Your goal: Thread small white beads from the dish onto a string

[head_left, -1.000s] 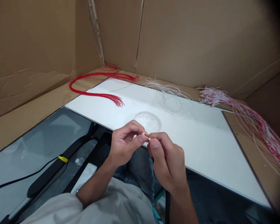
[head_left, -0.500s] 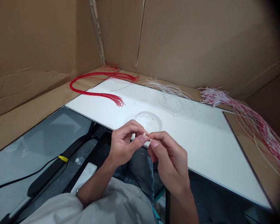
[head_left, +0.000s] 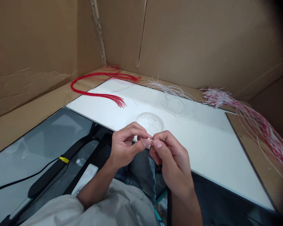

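My left hand (head_left: 126, 146) pinches a small white plastic piece (head_left: 149, 139) between thumb and index finger, just above the near edge of the table; a bit of red shows beside it. My right hand (head_left: 172, 157) is closed too, thumb against index finger, on a thin white wire (head_left: 152, 140) whose end meets the small piece. The fingertips of both hands almost touch, and they cover most of what they hold. Just beyond them a shallow round dish (head_left: 162, 121) contains many small white pieces.
On the white table (head_left: 209, 147) lie a looped bundle of red wires (head_left: 94, 93) at left and loose white wires (head_left: 172, 89) at the back. A thick bundle of red and white wires (head_left: 257, 121) is at right. Cardboard walls (head_left: 191, 40) enclose the back.
My right fingertips have shifted slightly, and a thin white wire now shows straight between the hands. The small white piece has turned and sits lower between my left fingertips.
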Demonstrator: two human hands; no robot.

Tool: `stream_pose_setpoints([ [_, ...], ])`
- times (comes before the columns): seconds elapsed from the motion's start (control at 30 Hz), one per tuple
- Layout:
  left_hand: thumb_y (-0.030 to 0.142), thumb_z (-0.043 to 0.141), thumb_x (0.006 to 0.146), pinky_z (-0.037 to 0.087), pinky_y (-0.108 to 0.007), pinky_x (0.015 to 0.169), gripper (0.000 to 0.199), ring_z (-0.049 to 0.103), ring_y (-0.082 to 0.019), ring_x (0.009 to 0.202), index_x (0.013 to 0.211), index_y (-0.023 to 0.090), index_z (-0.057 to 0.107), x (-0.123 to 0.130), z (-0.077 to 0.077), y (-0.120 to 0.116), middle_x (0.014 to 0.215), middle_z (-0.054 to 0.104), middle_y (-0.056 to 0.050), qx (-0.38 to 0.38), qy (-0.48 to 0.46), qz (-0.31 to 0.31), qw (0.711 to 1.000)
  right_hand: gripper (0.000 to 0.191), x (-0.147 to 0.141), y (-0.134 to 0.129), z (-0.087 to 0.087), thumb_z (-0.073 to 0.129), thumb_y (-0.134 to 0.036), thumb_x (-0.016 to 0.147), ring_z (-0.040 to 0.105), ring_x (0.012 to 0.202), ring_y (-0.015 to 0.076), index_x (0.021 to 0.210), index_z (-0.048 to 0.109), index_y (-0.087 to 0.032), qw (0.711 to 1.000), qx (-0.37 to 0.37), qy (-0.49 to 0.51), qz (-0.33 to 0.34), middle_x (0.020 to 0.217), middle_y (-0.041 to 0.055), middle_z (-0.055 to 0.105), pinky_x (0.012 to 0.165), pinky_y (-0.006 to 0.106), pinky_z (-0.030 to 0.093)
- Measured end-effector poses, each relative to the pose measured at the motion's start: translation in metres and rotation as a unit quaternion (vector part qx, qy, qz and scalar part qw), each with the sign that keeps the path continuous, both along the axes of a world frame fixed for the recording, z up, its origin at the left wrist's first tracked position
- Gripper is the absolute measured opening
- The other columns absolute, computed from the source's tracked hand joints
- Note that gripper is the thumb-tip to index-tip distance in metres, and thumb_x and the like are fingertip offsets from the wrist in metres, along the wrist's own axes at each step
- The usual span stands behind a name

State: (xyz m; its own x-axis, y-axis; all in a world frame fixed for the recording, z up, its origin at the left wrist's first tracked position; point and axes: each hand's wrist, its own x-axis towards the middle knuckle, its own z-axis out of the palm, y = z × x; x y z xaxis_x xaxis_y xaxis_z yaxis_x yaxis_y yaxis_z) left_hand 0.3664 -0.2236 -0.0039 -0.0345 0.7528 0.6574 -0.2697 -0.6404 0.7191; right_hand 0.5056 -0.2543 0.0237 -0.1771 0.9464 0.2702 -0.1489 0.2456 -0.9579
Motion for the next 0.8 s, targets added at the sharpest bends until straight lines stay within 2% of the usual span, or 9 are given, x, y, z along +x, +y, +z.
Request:
stream_pose_setpoints([
  [0.27, 0.015, 0.080, 0.086, 0.050, -0.026, 0.064, 0.011, 0.064, -0.013, 0.071, 0.094, 0.023, 0.081, -0.004, 0.000, -0.002, 0.079, 0.074, -0.003, 0.020, 0.032, 0.023, 0.999, 0.022, 0.004, -0.003, -0.003, 0.055, -0.034, 0.106, 0.036, 0.051, 0.0066, 0.087, 0.059, -0.022, 0.999, 0.035, -0.037, -0.009, 0.059, -0.0076, 0.044, 0.047, 0.018, 0.030],
  [0.5, 0.017, 0.082, 0.084, 0.051, -0.026, 0.064, 0.011, 0.066, -0.013, 0.072, 0.093, 0.024, 0.082, -0.010, 0.005, -0.003, 0.080, 0.075, -0.003, 0.000, 0.067, 0.017, 0.998, 0.017, 0.008, -0.002, 0.001, 0.056, -0.030, 0.105, 0.040, 0.052, 0.0072, 0.091, 0.061, -0.022, 0.993, 0.077, -0.088, -0.024, 0.060, -0.0068, 0.049, 0.047, 0.019, 0.032],
  [0.67, 0.023, 0.083, 0.084, 0.050, -0.025, 0.062, 0.005, 0.065, -0.013, 0.072, 0.089, 0.023, 0.081, -0.012, 0.009, -0.002, 0.079, 0.074, -0.003, -0.034, 0.064, 0.049, 0.996, 0.009, 0.008, 0.000, 0.002, 0.057, -0.023, 0.104, 0.045, 0.051, 0.0073, 0.096, 0.062, -0.024, 0.969, 0.143, -0.181, -0.087, 0.064, -0.0067, 0.055, 0.047, 0.019, 0.036],
  [0.8, 0.023, 0.081, 0.086, 0.049, -0.026, 0.061, 0.002, 0.064, -0.013, 0.071, 0.086, 0.022, 0.080, -0.014, 0.010, -0.002, 0.077, 0.074, -0.003, -0.028, 0.077, 0.069, 0.994, 0.007, 0.008, 0.001, 0.002, 0.056, -0.021, 0.103, 0.050, 0.048, 0.0070, 0.099, 0.061, -0.025, 0.947, 0.179, -0.242, -0.109, 0.065, -0.0071, 0.060, 0.047, 0.019, 0.038],
])
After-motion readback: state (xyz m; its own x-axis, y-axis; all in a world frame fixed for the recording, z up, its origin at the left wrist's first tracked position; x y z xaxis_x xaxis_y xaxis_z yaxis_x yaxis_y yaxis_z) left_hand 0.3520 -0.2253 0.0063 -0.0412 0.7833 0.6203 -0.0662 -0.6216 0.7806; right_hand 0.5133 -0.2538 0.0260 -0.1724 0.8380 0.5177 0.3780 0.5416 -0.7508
